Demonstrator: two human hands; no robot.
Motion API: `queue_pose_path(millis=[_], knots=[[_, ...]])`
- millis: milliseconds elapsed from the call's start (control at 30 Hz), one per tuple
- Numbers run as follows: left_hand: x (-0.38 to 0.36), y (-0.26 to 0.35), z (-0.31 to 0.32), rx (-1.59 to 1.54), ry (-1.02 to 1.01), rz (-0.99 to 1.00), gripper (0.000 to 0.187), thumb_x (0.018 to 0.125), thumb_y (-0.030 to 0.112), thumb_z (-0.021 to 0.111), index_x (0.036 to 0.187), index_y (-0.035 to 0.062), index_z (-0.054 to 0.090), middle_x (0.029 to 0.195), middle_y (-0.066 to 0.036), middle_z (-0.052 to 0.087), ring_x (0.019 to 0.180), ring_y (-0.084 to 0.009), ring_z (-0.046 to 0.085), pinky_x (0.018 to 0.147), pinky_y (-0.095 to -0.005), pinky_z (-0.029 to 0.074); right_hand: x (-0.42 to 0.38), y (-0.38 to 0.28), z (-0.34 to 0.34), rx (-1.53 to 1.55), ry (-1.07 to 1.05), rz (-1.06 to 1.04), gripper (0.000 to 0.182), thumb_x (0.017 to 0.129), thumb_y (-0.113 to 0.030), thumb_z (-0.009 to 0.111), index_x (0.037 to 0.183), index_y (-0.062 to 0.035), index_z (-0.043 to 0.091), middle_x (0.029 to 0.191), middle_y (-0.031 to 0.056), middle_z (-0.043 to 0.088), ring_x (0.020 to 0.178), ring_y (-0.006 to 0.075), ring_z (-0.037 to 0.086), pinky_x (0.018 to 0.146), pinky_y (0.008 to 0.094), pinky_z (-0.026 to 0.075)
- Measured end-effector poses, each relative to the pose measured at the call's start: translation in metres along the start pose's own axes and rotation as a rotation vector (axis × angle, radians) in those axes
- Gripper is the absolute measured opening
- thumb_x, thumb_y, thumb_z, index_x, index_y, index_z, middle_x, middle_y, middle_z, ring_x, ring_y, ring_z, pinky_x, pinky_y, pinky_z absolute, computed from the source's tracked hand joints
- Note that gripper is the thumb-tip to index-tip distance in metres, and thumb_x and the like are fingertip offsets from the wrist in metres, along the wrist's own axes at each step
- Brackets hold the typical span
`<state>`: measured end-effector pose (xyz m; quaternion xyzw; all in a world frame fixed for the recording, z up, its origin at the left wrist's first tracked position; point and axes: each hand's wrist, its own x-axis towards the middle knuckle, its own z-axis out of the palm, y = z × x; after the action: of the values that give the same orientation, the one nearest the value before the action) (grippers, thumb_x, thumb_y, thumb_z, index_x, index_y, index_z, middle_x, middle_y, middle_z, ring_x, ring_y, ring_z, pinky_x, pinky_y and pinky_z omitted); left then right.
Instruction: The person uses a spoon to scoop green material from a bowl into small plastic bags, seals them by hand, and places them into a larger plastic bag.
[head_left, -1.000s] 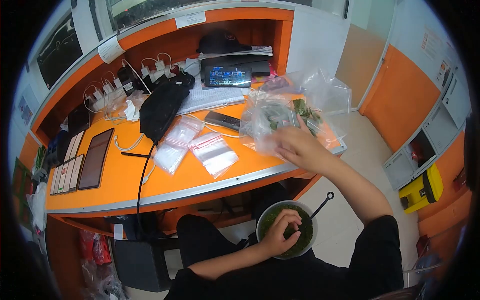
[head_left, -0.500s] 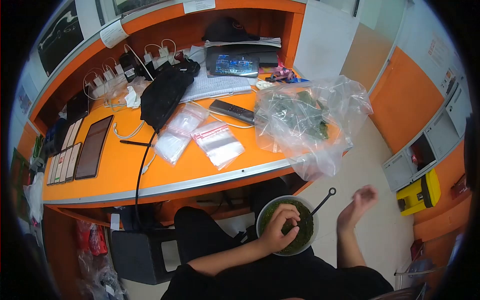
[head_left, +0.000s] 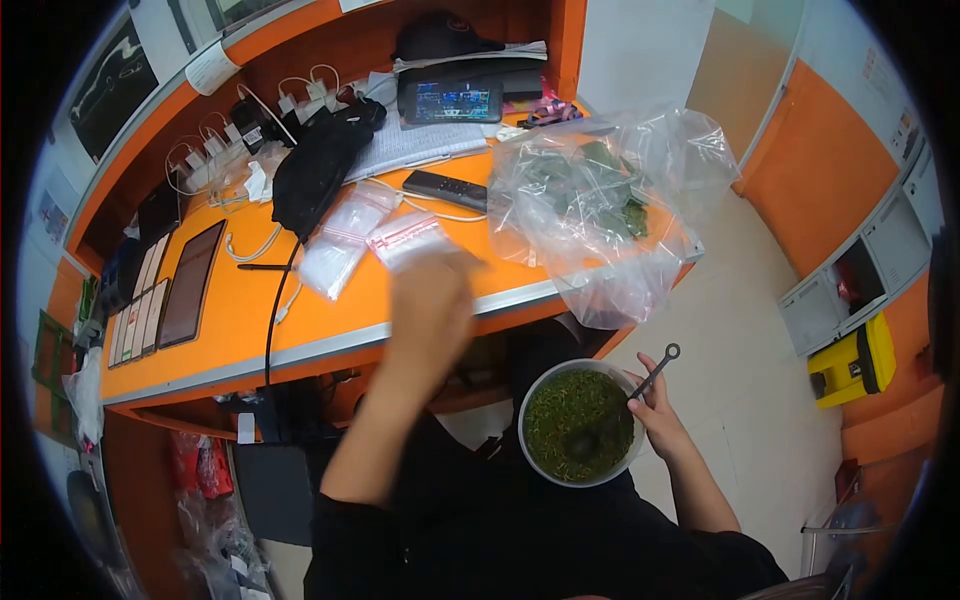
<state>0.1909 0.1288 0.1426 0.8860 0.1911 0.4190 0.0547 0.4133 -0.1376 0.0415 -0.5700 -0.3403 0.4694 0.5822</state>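
Note:
Resting over my lap is a light-coloured bowl [head_left: 527,440] filled with a chopped green leafy mixture [head_left: 570,410]. A dark spoon [head_left: 657,372] with a ring-ended handle leans in it, its head sunk partly in the greens. My right hand [head_left: 658,415] is at the bowl's right rim, fingers closed about the spoon handle. My left hand [head_left: 432,300] is smeared by motion over the desk's front edge, its fingertips overlapping the small clear zip bags [head_left: 410,238] with a red stripe. Another stack of zip bags [head_left: 345,245] lies just left of it.
A large clear plastic bag [head_left: 620,250] holding green leaves sits at the right of the orange desk [head_left: 330,330]. Behind are a remote [head_left: 445,188], a black pouch [head_left: 318,170] and a lit phone [head_left: 450,102]. Several phones [head_left: 150,310] and a tablet [head_left: 192,285] lie at left.
My left hand has left the bowl and swung up and left to the zip bags. My right hand has come in from the right to the spoon handle. The view has shifted slightly.

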Motion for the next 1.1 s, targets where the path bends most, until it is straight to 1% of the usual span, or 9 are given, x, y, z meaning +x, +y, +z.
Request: queue_pose_path(millis=[167,333,400,467,533,667,833,933,1100], knots=[[0.013,-0.041,-0.028,0.456,-0.250,-0.314,0.016,0.082,0.017,0.066,0.096,0.0085,0.068,0.107,-0.004,0.060,0.108,-0.0227,0.052,0.090,-0.0454,0.037,0.003,0.035,-0.006,0.073,0.217,-0.206,0.071,0.083,-0.018,0.070,0.135,-0.0082,0.022,0.128,0.0154,0.042,0.120,0.0263,0.043,0.102,0.0418,0.036],[0.016,-0.037,-0.036,0.442,-0.064,-0.176,0.012,0.084,0.014,0.064,0.093,0.0092,0.068,0.108,-0.005,0.061,0.102,-0.0221,0.055,0.089,-0.0413,0.038,-0.005,0.019,-0.011,-0.851,0.504,-0.634,0.051,0.065,-0.009,0.081,0.098,-0.0101,0.042,0.101,0.0128,0.045,0.097,0.0269,0.049,0.082,0.0396,0.041],[0.012,-0.025,-0.036,0.419,0.055,-0.105,0.015,0.087,0.013,0.060,0.098,0.0081,0.068,0.111,-0.005,0.062,0.098,-0.0218,0.057,0.088,-0.0411,0.040,-0.013,0.000,-0.013,-1.111,0.370,-0.767,0.043,0.066,-0.008,0.080,0.093,-0.0088,0.046,0.096,0.0112,0.048,0.093,0.0276,0.051,0.079,0.0380,0.042],[-0.004,0.008,-0.024,-0.333,0.242,-0.240,0.021,0.090,0.010,0.056,0.109,0.0075,0.063,0.119,-0.012,0.061,0.097,-0.0237,0.060,0.087,-0.0378,0.045,-0.014,-0.017,-0.012,-1.365,0.219,-0.892,0.036,0.066,-0.007,0.079,0.088,-0.0075,0.051,0.091,0.0095,0.051,0.089,0.0284,0.053,0.076,0.0363,0.043],[-0.029,0.039,-0.012,-0.673,-0.246,-0.408,0.019,0.091,0.007,0.052,0.109,0.0049,0.058,0.127,-0.020,0.056,0.105,-0.0269,0.061,0.090,-0.0367,0.048,-0.008,-0.031,-0.005,-1.301,-0.107,-0.992,0.023,0.070,-0.005,0.075,0.086,-0.0061,0.059,0.087,0.0049,0.057,0.080,0.0261,0.057,0.071,0.0342,0.046],[-0.063,0.082,0.051,-0.830,-0.254,-0.033,0.017,0.084,-0.001,0.057,0.100,0.0012,0.056,0.132,-0.020,0.049,0.112,-0.0294,0.057,0.095,-0.0372,0.045,0.001,-0.043,0.008,-1.228,-0.325,-0.872,0.024,0.073,-0.006,0.074,0.095,-0.0060,0.064,0.091,0.0079,0.061,0.072,0.0259,0.059,0.063,0.0325,0.048],[-0.079,0.096,0.075,-0.881,-0.272,-0.124,0.014,0.080,0.001,0.065,0.090,0.0029,0.056,0.115,-0.014,0.051,0.107,-0.0274,0.055,0.090,-0.0359,0.046,-0.003,-0.055,0.027,-0.687,-0.208,-0.350,0.036,0.074,-0.014,0.073,0.107,-0.0058,0.060,0.091,0.0071,0.064,0.071,0.0257,0.061,0.062,0.0321,0.050],[-0.079,0.097,0.076,-0.880,-0.263,-0.126,0.016,0.078,0.003,0.069,0.090,0.0026,0.059,0.106,-0.012,0.050,0.101,-0.0255,0.055,0.087,-0.0350,0.046,-0.003,-0.049,0.034,-0.802,-0.149,-0.227,0.038,0.072,-0.018,0.075,0.105,-0.0069,0.059,0.089,0.0066,0.064,0.068,0.0264,0.061,0.062,0.0331,0.050],[-0.081,0.092,0.075,-0.911,-0.316,-0.148,0.018,0.077,0.004,0.072,0.092,0.0029,0.063,0.103,-0.011,0.051,0.098,-0.0243,0.055,0.085,-0.0334,0.046,0.001,-0.044,0.038,-0.938,-0.136,-0.508,0.025,0.076,-0.019,0.071,0.094,-0.0080,0.060,0.081,0.0057,0.063,0.066,0.0274,0.061,0.060,0.0338,0.049]])
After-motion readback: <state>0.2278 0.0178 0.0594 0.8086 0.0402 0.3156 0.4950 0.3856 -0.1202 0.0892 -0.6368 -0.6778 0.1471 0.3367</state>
